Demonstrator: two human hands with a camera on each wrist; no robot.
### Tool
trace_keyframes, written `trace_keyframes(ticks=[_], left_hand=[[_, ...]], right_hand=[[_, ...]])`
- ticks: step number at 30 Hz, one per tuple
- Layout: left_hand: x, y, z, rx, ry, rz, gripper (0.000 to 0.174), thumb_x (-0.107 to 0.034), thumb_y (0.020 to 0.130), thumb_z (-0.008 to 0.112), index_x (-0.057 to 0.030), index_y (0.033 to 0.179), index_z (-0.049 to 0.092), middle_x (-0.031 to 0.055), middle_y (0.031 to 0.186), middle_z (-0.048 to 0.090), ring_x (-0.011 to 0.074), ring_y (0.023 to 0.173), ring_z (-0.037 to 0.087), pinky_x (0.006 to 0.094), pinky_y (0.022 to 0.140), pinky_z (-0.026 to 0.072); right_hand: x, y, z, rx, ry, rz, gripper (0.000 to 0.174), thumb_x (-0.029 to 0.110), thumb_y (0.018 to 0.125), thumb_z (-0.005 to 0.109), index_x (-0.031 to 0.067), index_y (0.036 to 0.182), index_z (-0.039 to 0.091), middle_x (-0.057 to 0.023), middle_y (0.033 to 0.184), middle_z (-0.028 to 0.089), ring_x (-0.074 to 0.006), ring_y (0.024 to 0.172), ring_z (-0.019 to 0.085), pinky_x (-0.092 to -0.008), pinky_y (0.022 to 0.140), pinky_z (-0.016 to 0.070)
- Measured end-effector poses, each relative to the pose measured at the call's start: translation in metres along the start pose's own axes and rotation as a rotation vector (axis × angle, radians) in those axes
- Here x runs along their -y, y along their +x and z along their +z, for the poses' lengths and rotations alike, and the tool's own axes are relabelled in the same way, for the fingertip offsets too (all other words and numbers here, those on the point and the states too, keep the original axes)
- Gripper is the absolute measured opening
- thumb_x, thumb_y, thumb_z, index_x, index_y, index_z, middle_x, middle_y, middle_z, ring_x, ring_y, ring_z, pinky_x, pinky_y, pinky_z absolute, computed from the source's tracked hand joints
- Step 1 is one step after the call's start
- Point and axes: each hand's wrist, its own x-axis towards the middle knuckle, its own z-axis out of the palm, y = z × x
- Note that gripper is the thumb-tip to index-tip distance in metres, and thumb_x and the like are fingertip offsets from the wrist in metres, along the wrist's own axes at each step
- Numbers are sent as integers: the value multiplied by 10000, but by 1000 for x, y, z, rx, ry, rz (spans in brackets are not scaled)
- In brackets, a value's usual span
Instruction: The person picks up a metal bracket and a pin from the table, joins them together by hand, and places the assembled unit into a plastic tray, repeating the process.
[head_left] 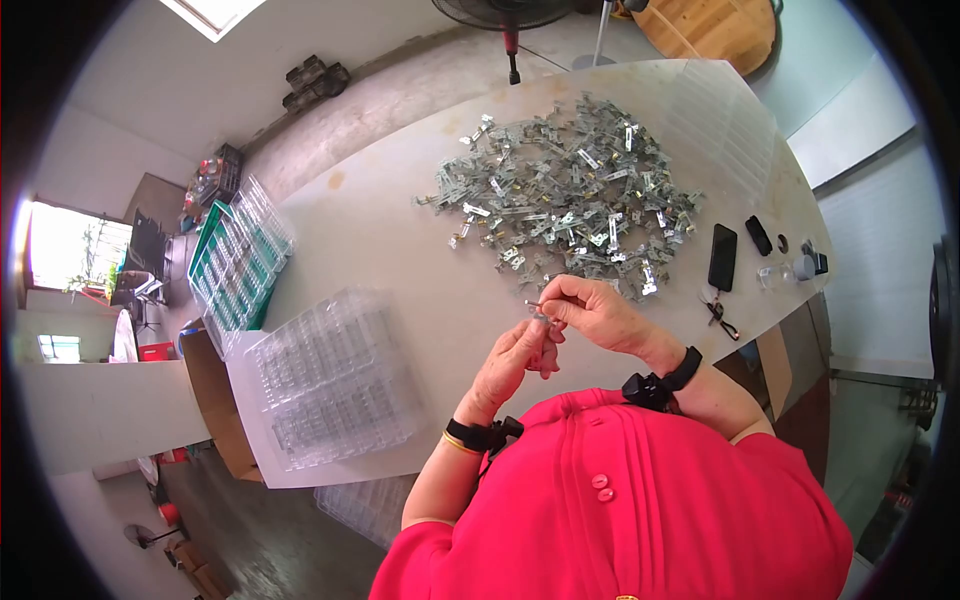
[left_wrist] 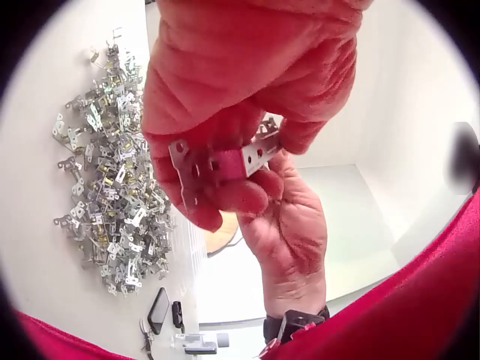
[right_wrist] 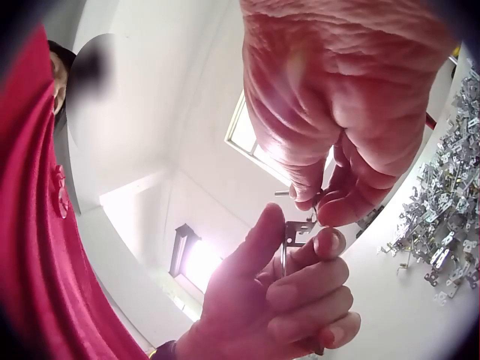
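Observation:
In front of the chest, the left hand [head_left: 507, 368] holds a small metal bracket [left_wrist: 256, 156] with round holes, gripped between thumb and curled fingers. Its flat, lobed end [left_wrist: 180, 154] shows past the fingers in the left wrist view. The right hand [head_left: 603, 318] meets it from the other side, thumb and fingertips pinched together at the bracket's end. A thin metal pin [right_wrist: 282, 193] sticks out beside the right fingertips. Much of the bracket is hidden by the fingers. Just beyond both hands lies a large pile of similar metal brackets [head_left: 570, 190].
Clear plastic trays [head_left: 335, 380] are stacked at the table's left, near a green tray [head_left: 235, 265]. A phone [head_left: 723, 257], a small black object [head_left: 758, 236], pliers [head_left: 720, 318] and a clear bottle [head_left: 778, 275] lie at the right. Another clear sheet [head_left: 720, 130] lies far right.

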Motion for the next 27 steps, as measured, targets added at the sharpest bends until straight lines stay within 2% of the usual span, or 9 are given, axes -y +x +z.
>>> trace_keyframes(ticks=[3, 5, 8, 11, 13, 14, 16, 20, 27], left_hand=[[4, 6, 4, -92, 34, 41, 388, -414, 1036, 479, -36, 1075, 556, 11, 777, 537, 111, 686, 526, 260, 688, 456], [6, 10, 8, -162, 100, 81, 395, -422, 1039, 469, -37, 1084, 543, 12, 771, 531, 108, 668, 508, 256, 669, 443], [10, 16, 9, -270, 310, 155, 397, -415, 1052, 436, -34, 1108, 532, 5, 753, 500, 113, 666, 466, 276, 678, 451], [16, 23, 7, -336, 536, 205, 412, -433, 1044, 445, -23, 1070, 478, 68, 733, 523, 185, 645, 526, 345, 610, 448], [19, 24, 9, -418, 764, 227, 378, -398, 1043, 457, -21, 1068, 462, 167, 708, 539, 340, 648, 556, 431, 616, 455], [18, 25, 11, -417, 765, 225, 378, -398, 1043, 457, -21, 1068, 462, 167, 708, 539, 340, 648, 556, 431, 616, 455], [17, 25, 16, -479, 884, 255, 366, -371, 1037, 468, -9, 1087, 456, 240, 711, 550, 459, 693, 553, 489, 622, 445], [18, 26, 14, -505, 984, 260, 370, -360, 1032, 476, 5, 1088, 455, 245, 717, 573, 471, 711, 572, 520, 615, 432], [20, 21, 11, -594, 1294, 240, 314, -303, 999, 539, 1, 1064, 500, 188, 736, 612, 399, 705, 599, 493, 643, 454]], right_hand=[[-3, 1, -3, -66, 9, -62, 86, 115, 992, 579, 48, 990, 632, 13, 834, 616, -59, 745, 557, -240, 670, 476], [1, 1, -7, -215, -176, -53, 91, 119, 991, 575, 47, 986, 630, 21, 790, 606, -60, 711, 557, -243, 628, 462], [10, -3, -14, -199, -144, 40, 113, 150, 968, 596, 46, 989, 633, -3, 722, 608, -77, 653, 553, -269, 593, 455], [16, -7, -13, -142, -415, -51, 140, 177, 940, 607, 45, 979, 628, -63, 680, 612, -150, 609, 578, -320, 577, 459], [20, -7, -10, -135, -430, -49, 146, 184, 930, 606, 46, 972, 624, -95, 693, 614, -195, 611, 592, -340, 584, 463], [20, -6, -10, -125, -448, -51, 151, 191, 919, 605, 47, 965, 620, -128, 706, 616, -239, 614, 607, -360, 591, 467], [17, -4, -11, -123, -458, -53, 145, 184, 919, 598, 45, 958, 616, -139, 715, 620, -269, 628, 616, -372, 594, 469], [18, -3, -12, -116, -505, -70, 141, 175, 919, 591, 37, 948, 603, -161, 724, 617, -311, 646, 625, -392, 593, 469], [20, -4, -1, -123, -523, -50, 133, 163, 927, 578, 30, 929, 584, -171, 738, 625, -339, 660, 626, -411, 600, 475]])
